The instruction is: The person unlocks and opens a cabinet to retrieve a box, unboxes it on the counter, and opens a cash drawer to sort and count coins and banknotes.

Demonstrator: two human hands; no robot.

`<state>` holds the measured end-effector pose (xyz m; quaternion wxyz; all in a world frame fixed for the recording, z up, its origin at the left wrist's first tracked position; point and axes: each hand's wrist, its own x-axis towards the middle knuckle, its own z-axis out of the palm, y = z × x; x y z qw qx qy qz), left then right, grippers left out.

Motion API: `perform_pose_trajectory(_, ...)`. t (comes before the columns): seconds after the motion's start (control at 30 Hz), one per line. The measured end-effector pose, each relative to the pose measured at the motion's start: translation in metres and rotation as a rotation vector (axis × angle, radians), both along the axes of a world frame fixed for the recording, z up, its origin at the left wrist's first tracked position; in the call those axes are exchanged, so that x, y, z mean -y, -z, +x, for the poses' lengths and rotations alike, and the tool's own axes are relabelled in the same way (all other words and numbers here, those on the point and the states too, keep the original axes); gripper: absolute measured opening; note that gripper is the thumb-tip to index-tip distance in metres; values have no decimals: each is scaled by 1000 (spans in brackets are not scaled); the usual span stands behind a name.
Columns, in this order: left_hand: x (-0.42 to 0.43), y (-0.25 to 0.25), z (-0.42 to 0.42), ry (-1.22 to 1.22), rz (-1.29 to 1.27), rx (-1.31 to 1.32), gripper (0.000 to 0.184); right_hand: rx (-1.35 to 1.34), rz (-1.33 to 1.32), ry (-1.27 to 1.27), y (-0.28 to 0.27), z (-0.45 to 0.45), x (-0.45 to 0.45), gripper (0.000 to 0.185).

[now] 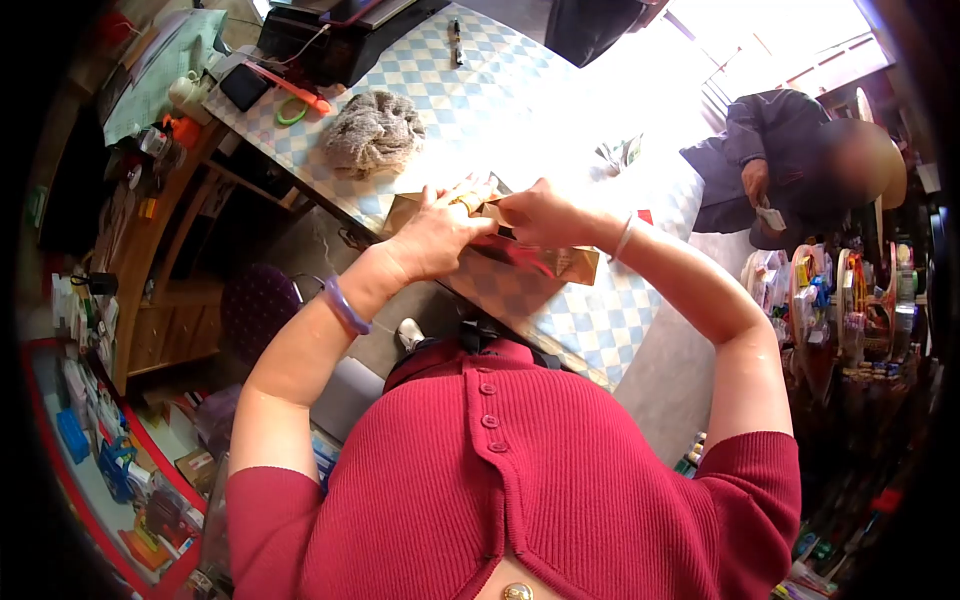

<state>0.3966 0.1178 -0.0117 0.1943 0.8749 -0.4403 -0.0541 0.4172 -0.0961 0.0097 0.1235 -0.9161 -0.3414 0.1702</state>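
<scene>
A brown box or stiff paper bag [577,266] lies at the near edge of the checkered table, with something red [515,254] showing at its opening. My left hand [445,232], a lilac bangle on its wrist, grips the upper edge of the brown package, fingers over it and thumb toward the opening. Beside it my right hand [545,215] is closed in a pinch at the same edge, its fingertips almost touching the left ones. Both hands partly cover the package, so its exact kind is unclear. Just beyond my left hand sits a grey knitted bundle [374,135].
The checkered table [500,95] also bears a pen [457,42], green-handled scissors [291,111] and a black device [300,45]. Another person [760,150] stands at the right, holding something small and pale. Shelves of goods [850,300] line the right side; a purple chair [262,315] is at left.
</scene>
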Motion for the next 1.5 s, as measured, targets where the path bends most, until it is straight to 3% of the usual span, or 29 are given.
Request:
perform_pose_trajectory(0.23, 7, -1, 3, 30, -55, 43, 28, 73, 338, 80, -20, -18, 10, 8)
perform_pose_trajectory(0.3, 8, -4, 6, 38, -138, -64, 28, 72, 453, 136, -42, -21, 13, 15)
perform_pose_trajectory(0.33, 9, -6, 8, 35, -141, -66, 28, 61, 456, 182, -56, -20, 19, 32)
perform_pose_trajectory(0.4, 14, -10, 11, 13, 109, -234, 42, -18, 882, 470, -67, -13, 35, 31)
perform_pose_trajectory(0.47, 13, 8, 14, 30, -27, -91, 42, -36, 950, 616, -93, 3, 45, 34)
perform_pose_trajectory(0.57, 15, 2, 14, 40, -4, -29, 43, -167, 1175, 803, -56, 43, 73, 28)
perform_pose_trajectory(0.6, 13, 10, 14, 54, -135, 27, 46, -222, 1272, 885, -36, 54, 78, 25)
perform_pose_trajectory(0.73, 13, 16, 10, 26, -173, 4, 47, -414, 1506, 1209, 56, 103, 92, 13)
perform_pose_trajectory(0.8, 14, 16, 8, 8, -161, 38, 49, -492, 1375, 1114, 101, 130, 109, 12)
perform_pose_trajectory(0.87, 14, 14, 6, -6, -180, 35, 50, -339, 1406, 1414, 81, 127, 75, 12)
perform_pose_trajectory(0.93, 14, 3, 5, 31, -178, 28, 55, -382, 1569, 1344, 91, 141, 66, 13)
perform_pose_trajectory(1.07, 14, -3, -1, 22, -219, 35, 65, -355, 1575, 1444, 97, 152, 45, 13)
perform_pose_trajectory(1.2, 11, 4, 1, 18, -202, 70, 65, -336, 1574, 1559, 101, 156, 28, 12)
perform_pose_trajectory(1.3, 9, 8, -1, 43, -260, 107, 65, -279, 1509, 1514, 133, 171, 35, 15)
perform_pose_trajectory(1.33, 10, 8, -3, 32, -282, 109, 66, -269, 1570, 1405, 134, 167, 37, 12)
perform_pose_trajectory(1.4, 8, -4, -6, 51, -238, 109, 70, -228, 1526, 1470, 132, 171, 34, 10)
perform_pose_trajectory(1.5, 5, 0, -10, 59, -209, 159, 60, -351, 1565, 1532, 114, 171, 27, 9)
